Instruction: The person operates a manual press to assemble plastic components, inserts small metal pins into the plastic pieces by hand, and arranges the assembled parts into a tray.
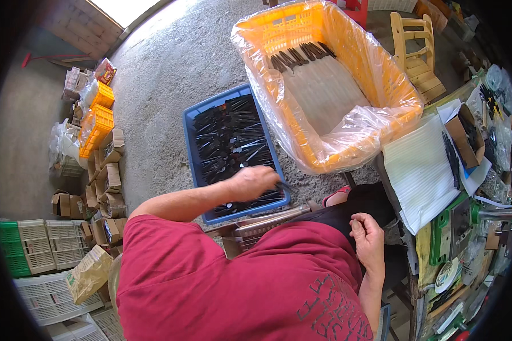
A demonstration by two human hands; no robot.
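Note:
My left hand [256,182] is over the near right part of a blue plastic tub [189,149], fingers closed. From its fingertips sticks out a dark slender piece [284,186], its exact kind too small to tell. Inside the tub lie many black slender metal pieces [233,136], some with shiny ends. My right hand [368,241] is over my dark-trousered leg, with its fingers curled in and nothing visible in them. Beyond the tub, to the right, stands an orange crate [301,133] lined with clear plastic, where dark slender pieces [301,55] lie in a row along the far end.
At right, a cluttered workbench [424,273] carries white foam sheet [418,165], an open cardboard box [465,135] and a green machine [450,227]. A wooden chair [418,62] stands behind. Cardboard boxes [111,182] and plastic crates [37,244] line the left.

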